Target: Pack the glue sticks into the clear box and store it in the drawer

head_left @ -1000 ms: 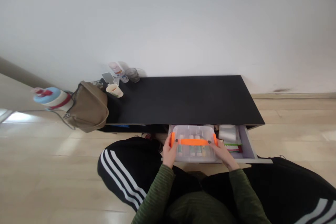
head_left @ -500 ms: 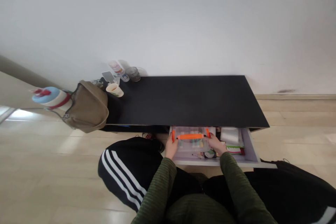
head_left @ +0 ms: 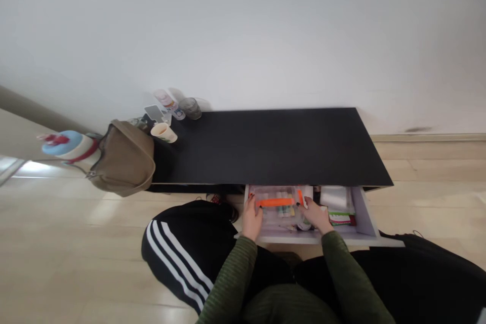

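A clear plastic box (head_left: pixel 271 215) with an orange handle (head_left: pixel 276 202) and orange side clips lies in the left part of the pulled-out white drawer (head_left: pixel 364 212). At the box's left edge is my left hand (head_left: pixel 252 218), its thumb and fingers apart around that corner. My right hand (head_left: pixel 316 215) touches the box's right side near the orange clip, fingers bent. To the right of the box, the drawer holds a white packet (head_left: pixel 334 196) and green and red items (head_left: pixel 341 218). A round dark-rimmed object under my right hand is partly hidden.
The black cabinet top (head_left: pixel 277 147) spans behind the drawer. At its left end stand a brown bag (head_left: pixel 125 159), a paper cup (head_left: pixel 164 133), a glass (head_left: pixel 190 108) and a spray can (head_left: pixel 169 104). A blue-lidded bottle (head_left: pixel 72 146) leans out of the bag.
The box sits slightly lower in view. My left hand has shifted from gripping the box's edge to lying over its left side with fingers more spread. My right hand has moved slightly right.
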The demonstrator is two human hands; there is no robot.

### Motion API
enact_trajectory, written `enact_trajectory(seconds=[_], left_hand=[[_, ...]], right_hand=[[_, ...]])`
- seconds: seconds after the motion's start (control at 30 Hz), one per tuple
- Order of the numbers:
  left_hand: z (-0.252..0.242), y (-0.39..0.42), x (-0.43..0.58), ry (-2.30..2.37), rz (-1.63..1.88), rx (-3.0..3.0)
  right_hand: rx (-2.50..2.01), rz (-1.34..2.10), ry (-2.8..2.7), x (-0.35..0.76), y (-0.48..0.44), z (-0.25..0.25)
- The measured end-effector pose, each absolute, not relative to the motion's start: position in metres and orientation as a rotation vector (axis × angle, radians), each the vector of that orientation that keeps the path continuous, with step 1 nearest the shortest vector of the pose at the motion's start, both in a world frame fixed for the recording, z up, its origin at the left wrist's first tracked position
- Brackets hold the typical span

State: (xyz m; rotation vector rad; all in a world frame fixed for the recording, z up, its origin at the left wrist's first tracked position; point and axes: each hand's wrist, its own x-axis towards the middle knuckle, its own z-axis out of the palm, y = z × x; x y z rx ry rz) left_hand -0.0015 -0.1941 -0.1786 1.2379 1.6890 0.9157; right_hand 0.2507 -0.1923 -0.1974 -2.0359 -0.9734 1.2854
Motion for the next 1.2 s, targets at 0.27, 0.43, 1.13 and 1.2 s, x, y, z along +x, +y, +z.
enact_trajectory(seconds=[0.27,0.43,1.13,1.2], left_hand=[[-0.134,-0.260,0.027,1.228,0.238,1.175],[-0.124,-0.264,0.036,1.338,-0.021,1.616],[-0.126,-0.189,0.057,1.542,0.022,1.751],[-0.128,-0.180,0.059,1.551,0.062,1.765]], right_hand=[[-1.812,1.464,-1.260,0.240,-0.267,-0.157],[-2.007,1.421,-1.629,0.227,-0.283,-0.144],[-2.217,1.030,-1.788,0.222,-0.211,-0.132],[-2.161,0.996,-1.801,0.223,-0.203,-0.133]])
